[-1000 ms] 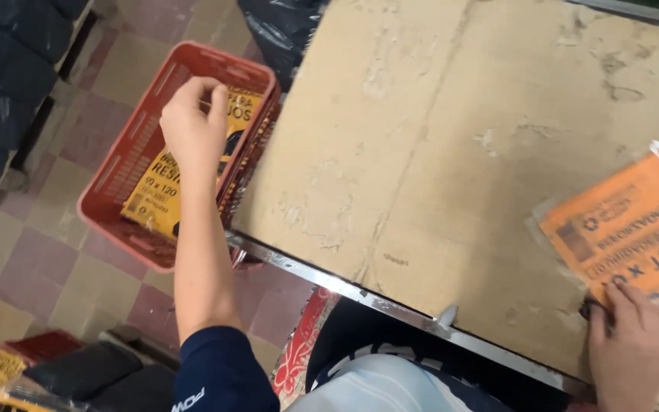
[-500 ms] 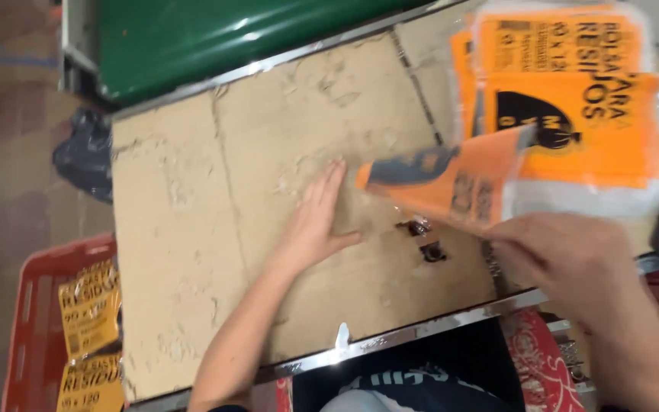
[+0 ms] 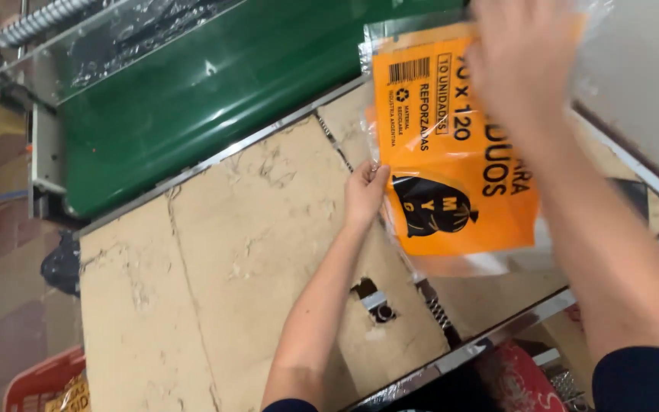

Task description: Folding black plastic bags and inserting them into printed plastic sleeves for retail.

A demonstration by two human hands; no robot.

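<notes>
An orange plastic packet (image 3: 451, 160) with black print, sealed in a clear wrapper, lies at the far right of a cardboard-covered table (image 3: 215, 267). My left hand (image 3: 364, 192) pinches the packet's left edge with closed fingers. My right hand (image 3: 524, 65), blurred by motion, presses down on the packet's top end, its fingers spread flat over it.
A green conveyor belt (image 3: 192, 107) with a metal frame runs along the table's far side. A red plastic crate (image 3: 43, 381) with yellow packets stands on the tiled floor at the lower left. A hole in the cardboard (image 3: 371, 297) exposes metal parts near the front edge.
My left hand has gone from flat on the cardboard to the packet's edge. My right hand has carried the orange packet up onto the far right of the table.
</notes>
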